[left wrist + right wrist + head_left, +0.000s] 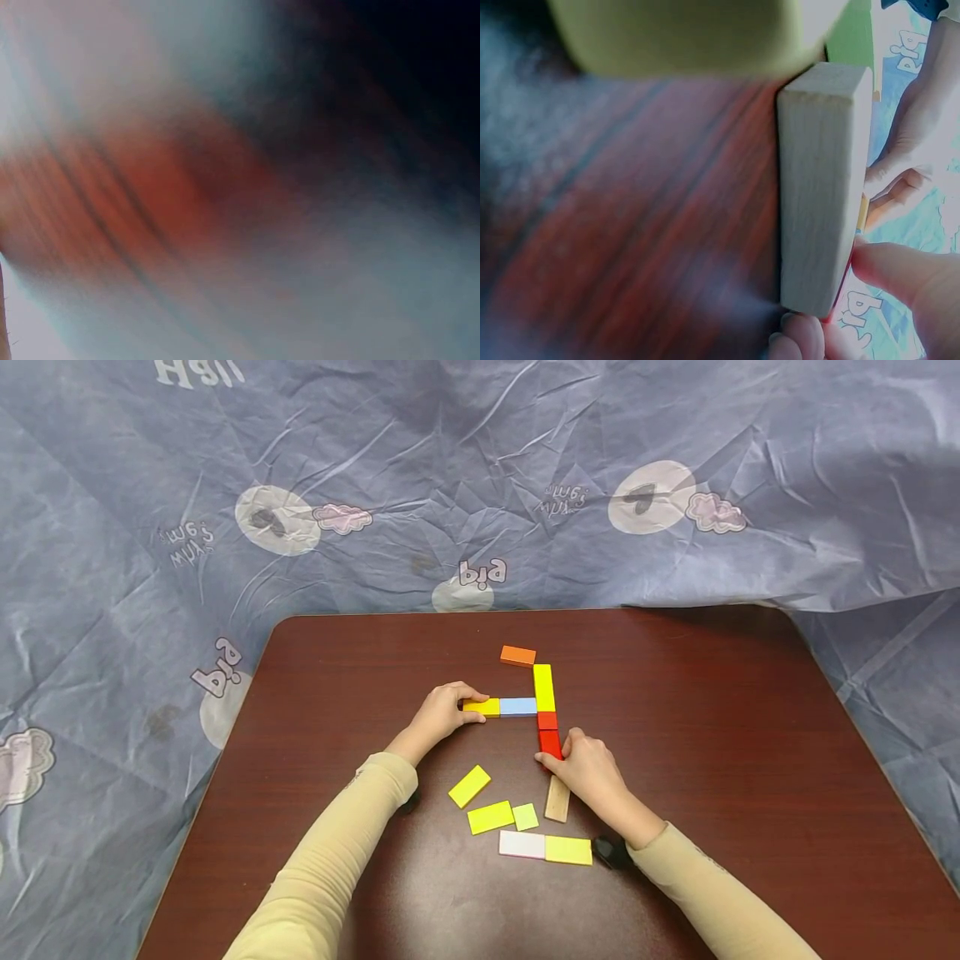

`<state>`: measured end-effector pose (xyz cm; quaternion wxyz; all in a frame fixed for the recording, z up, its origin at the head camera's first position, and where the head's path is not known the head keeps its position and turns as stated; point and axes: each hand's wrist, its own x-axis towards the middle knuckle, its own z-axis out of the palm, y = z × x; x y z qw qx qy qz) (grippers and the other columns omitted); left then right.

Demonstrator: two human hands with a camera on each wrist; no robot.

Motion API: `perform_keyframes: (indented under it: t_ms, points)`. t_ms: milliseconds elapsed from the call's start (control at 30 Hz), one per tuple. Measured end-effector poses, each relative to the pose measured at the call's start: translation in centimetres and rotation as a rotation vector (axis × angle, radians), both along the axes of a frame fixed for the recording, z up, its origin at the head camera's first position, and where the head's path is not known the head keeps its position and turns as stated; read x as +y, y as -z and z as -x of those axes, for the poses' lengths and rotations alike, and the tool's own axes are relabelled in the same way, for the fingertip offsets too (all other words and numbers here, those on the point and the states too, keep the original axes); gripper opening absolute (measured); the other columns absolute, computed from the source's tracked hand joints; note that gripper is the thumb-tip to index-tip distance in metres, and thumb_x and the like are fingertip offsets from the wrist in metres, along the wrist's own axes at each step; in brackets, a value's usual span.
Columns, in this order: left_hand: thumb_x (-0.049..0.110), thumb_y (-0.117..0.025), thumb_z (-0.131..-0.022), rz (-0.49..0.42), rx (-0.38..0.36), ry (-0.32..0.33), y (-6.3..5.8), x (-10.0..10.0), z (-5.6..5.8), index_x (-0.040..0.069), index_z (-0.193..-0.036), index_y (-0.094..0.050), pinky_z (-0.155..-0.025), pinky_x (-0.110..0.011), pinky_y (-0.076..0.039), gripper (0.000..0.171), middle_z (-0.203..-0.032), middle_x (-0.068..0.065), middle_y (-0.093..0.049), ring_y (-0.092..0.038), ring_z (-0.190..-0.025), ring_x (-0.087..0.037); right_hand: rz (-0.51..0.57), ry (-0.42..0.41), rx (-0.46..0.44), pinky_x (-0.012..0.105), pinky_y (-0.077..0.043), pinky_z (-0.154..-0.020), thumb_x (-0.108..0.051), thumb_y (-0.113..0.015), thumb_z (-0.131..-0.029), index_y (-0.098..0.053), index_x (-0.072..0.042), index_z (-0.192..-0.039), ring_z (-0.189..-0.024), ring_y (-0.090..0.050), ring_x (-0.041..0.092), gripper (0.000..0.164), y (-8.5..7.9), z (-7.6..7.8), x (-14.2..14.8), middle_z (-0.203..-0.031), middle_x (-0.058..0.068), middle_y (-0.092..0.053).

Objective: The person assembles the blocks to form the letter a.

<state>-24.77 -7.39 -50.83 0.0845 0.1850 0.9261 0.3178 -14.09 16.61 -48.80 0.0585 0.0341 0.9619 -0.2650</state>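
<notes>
In the head view my left hand (444, 708) pinches a golden-yellow block (483, 707) between thumb and finger. That block meets the end of a light blue block (517, 706), which reaches a column made of a yellow block (543, 687), a small red block (547, 721) and a longer red block (550, 743). Thumb and fingers of my right hand (592, 766) grip the longer red block at its lower end. Just below it lies a natural wood block (557, 799), seen large as a pale block (817, 195) in the right wrist view. The left wrist view is blurred.
An orange block (518, 656) lies beyond the column. Nearer me are yellow blocks (470, 787), a small lime block (526, 817), and a pinkish-white block (522, 844) end to end with another yellow block (568, 850). A patterned cloth (480, 485) hangs behind the brown table (712, 693).
</notes>
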Motion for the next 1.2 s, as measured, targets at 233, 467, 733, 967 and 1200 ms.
perform_keyframes:
  t_ms: [233,467,733,967,1200]
  points:
    - [0.026,-0.081,-0.081,0.002,-0.001,-0.002,-0.1,0.0,-0.1,0.020,-0.118,-0.074,-0.097,-0.034,-0.051,0.038,-0.114,0.001,-0.070,-0.063,-0.108,-0.020,-0.001,0.004,-0.015,0.025,-0.030,-0.046,-0.038,-0.079,-0.082,-0.051,-0.005,-0.078,-0.051,-0.043,0.017,0.044,0.1,0.1,-0.2,-0.059,0.004,-0.045]
    - [0.026,-0.080,-0.081,0.004,0.005,-0.001,-0.2,0.1,-0.2,0.019,-0.117,-0.074,-0.097,-0.034,-0.051,0.037,-0.113,0.001,-0.070,-0.063,-0.108,-0.019,0.002,0.004,-0.009,0.025,-0.030,-0.046,-0.038,-0.079,-0.082,-0.051,-0.005,-0.076,-0.051,-0.043,0.018,0.043,0.0,0.1,-0.1,-0.058,0.004,-0.046]
    - [0.027,-0.080,-0.082,0.008,0.010,0.005,-0.3,0.2,-0.2,0.019,-0.117,-0.074,-0.097,-0.034,-0.051,0.037,-0.114,0.001,-0.070,-0.063,-0.108,-0.019,0.005,0.002,-0.007,0.026,-0.032,-0.046,-0.039,-0.078,-0.083,-0.052,-0.005,-0.076,-0.050,-0.045,0.017,0.043,0.1,0.0,0.1,-0.057,0.004,-0.047]
    - [0.026,-0.080,-0.082,0.000,0.014,0.005,-0.3,0.1,-0.2,0.019,-0.117,-0.074,-0.098,-0.033,-0.051,0.037,-0.114,0.001,-0.070,-0.063,-0.110,-0.020,0.012,-0.004,-0.003,0.025,-0.032,-0.046,-0.039,-0.078,-0.083,-0.052,-0.006,-0.075,-0.050,-0.045,0.017,0.043,0.1,0.2,0.0,-0.057,0.004,-0.047]
    - [0.027,-0.080,-0.082,0.008,0.009,0.005,-0.2,0.0,-0.2,0.020,-0.119,-0.073,-0.097,-0.035,-0.051,0.038,-0.115,0.001,-0.070,-0.062,-0.109,-0.020,0.010,-0.029,0.042,0.029,-0.043,-0.051,-0.034,-0.077,-0.085,-0.057,0.000,-0.087,-0.057,-0.051,0.019,0.040,-0.9,0.8,0.6,-0.067,0.008,-0.057]
